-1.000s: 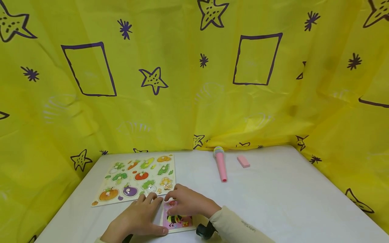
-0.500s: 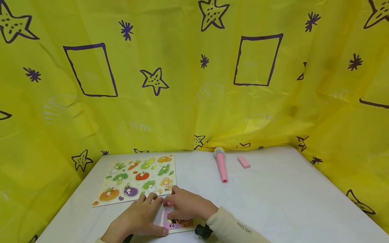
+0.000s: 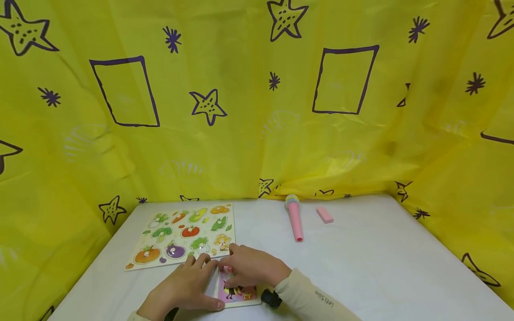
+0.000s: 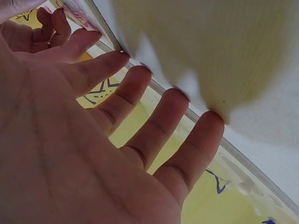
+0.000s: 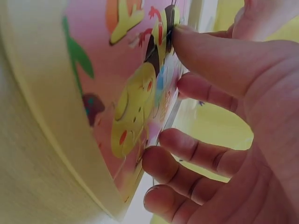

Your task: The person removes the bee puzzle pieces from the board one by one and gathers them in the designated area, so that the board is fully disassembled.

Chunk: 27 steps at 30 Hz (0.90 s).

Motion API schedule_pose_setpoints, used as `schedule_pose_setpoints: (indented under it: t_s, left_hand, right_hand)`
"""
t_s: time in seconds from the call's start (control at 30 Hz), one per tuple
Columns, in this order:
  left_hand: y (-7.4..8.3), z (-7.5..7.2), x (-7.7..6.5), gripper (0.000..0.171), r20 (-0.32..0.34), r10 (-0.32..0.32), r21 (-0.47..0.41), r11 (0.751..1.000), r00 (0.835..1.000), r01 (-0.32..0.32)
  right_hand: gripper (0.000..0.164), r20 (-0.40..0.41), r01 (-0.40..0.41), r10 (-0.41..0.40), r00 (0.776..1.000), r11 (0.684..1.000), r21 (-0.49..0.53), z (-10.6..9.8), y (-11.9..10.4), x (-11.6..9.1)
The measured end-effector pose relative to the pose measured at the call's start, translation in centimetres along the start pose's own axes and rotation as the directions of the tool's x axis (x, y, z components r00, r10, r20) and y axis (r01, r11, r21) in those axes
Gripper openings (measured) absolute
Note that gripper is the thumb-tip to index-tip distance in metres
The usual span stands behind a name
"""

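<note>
A small pink jigsaw puzzle [image 3: 237,297] with a bee picture in a pale frame lies at the table's near edge. My left hand [image 3: 182,287] rests along its left side, fingers spread, the thumb at the near left corner. In the left wrist view those fingertips [image 4: 175,95] touch the white tabletop. Over the puzzle's upper part, my right hand [image 3: 254,267] bends down and hides some of the picture. The right wrist view shows its thumb [image 5: 196,46] touching the bee, with the other fingertips against or close to the puzzle's surface. Seams between pieces are visible there.
Just beyond the hands lies a vegetable peg board [image 3: 184,243]. A pink toy microphone [image 3: 295,220] and a small pink block [image 3: 325,215] lie farther back. A yellow patterned curtain [image 3: 249,147] surrounds the white table [image 3: 373,267].
My right hand has shifted slightly and its fingers have drawn closer over the bee picture. My left hand stays in place. The whole head view has slid a little to the right.
</note>
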<state>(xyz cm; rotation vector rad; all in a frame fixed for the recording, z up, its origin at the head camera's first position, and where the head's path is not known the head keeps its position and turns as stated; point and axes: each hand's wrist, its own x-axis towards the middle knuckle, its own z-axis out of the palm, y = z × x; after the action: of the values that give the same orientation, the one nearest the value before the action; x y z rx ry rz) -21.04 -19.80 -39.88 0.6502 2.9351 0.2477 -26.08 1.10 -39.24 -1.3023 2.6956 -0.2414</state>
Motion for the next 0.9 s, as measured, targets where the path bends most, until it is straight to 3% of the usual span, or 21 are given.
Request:
schedule_pose_setpoints:
  t_s: [0.13,0.37,0.63,0.9]
  left_hand:
    - [0.1,0.0,0.0,0.100,0.006,-0.011,0.008,1.000,1.000,0.011]
    - [-0.1,-0.1,-0.1,0.100,0.019,-0.013,-0.012,1.000,1.000,0.013]
    - [-0.3,0.0,-0.1,0.098,0.036,0.019,-0.053,0.998,0.999,-0.017]
    - [-0.3,-0.3,0.0,0.094,0.028,0.011,-0.036,0.999,1.000,-0.010]
  right_hand:
    - [0.031,-0.001,0.013,-0.013,1.000,1.000,-0.015,-0.2,0.0,-0.1]
    - [0.043,-0.001,0.039,-0.039,0.999,0.996,-0.077,-0.3,0.3,0.3]
    - [0.035,0.064,0.049,-0.039,0.997,0.986,-0.161,-1.3,-0.1,0.8]
    - [0.032,0.077,0.058,-0.054,0.996,0.997,-0.052,-1.7,0.3,1.3]
